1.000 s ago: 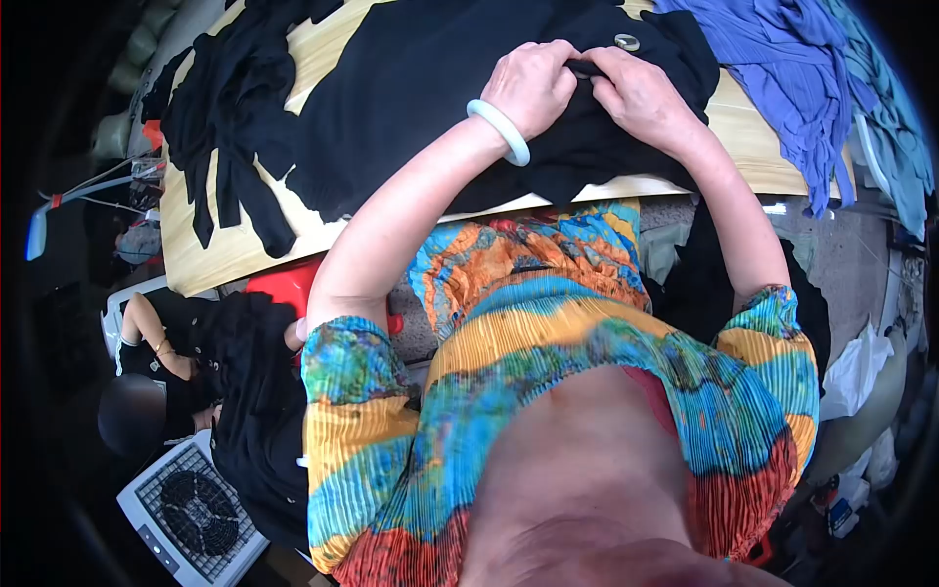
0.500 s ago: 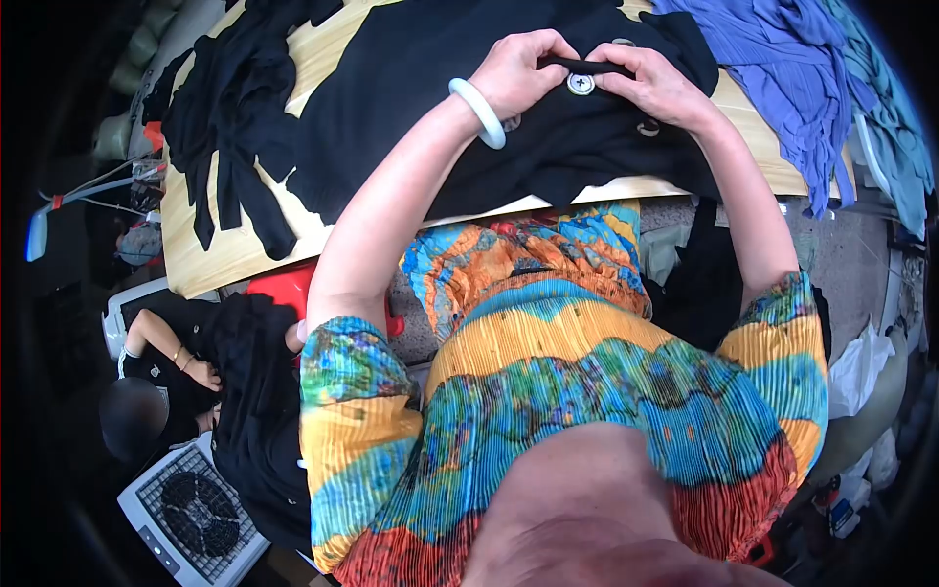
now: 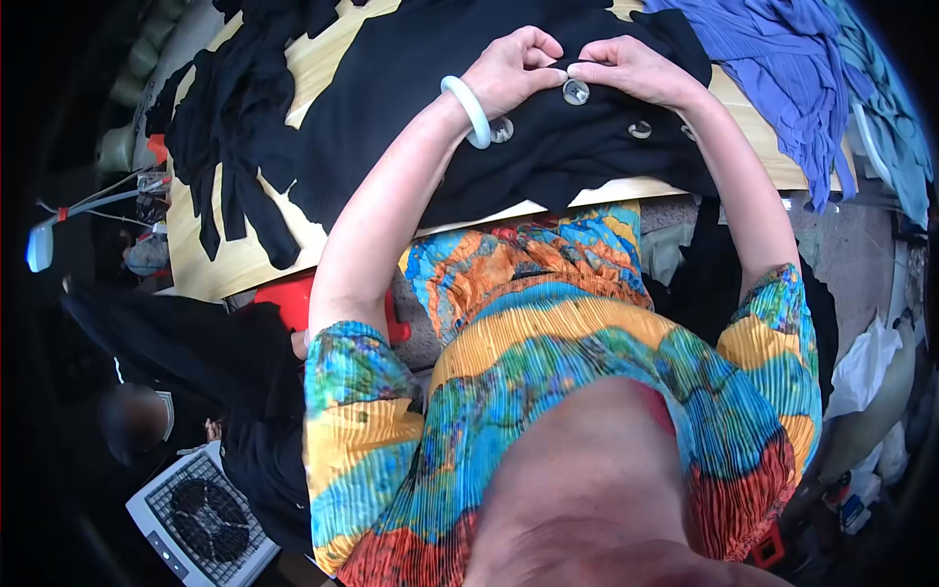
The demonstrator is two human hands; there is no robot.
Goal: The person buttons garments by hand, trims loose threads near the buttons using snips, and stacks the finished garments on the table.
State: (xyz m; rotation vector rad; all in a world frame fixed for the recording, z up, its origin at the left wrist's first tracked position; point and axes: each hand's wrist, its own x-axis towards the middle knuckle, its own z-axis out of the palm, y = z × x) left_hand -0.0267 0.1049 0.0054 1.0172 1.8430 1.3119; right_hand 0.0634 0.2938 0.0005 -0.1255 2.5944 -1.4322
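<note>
A black garment [image 3: 391, 108] with several large round buttons lies spread over the wooden table. My left hand [image 3: 514, 71], with a pale bangle at its wrist, pinches the cloth just left of one button [image 3: 576, 92]. On the button's other side, my right hand [image 3: 631, 68] pinches the same garment, thumb tip close to the left thumb. Another button [image 3: 500, 129] shows beside the bangle, and a further one [image 3: 640, 129] lies below my right hand.
Black cloth pieces [image 3: 235, 127] lie at the table's left, blue-purple cloth [image 3: 773, 88] at its right. A co-worker [image 3: 137, 421] sits lower left with dark fabric, near a fan unit [image 3: 210, 509]. A red stool [image 3: 289, 298] stands under the table edge [image 3: 210, 279].
My hands have turned the garment's edge down and lie closer together, showing more buttons. The co-worker's arm has moved, and dark fabric now stretches out to the left.
</note>
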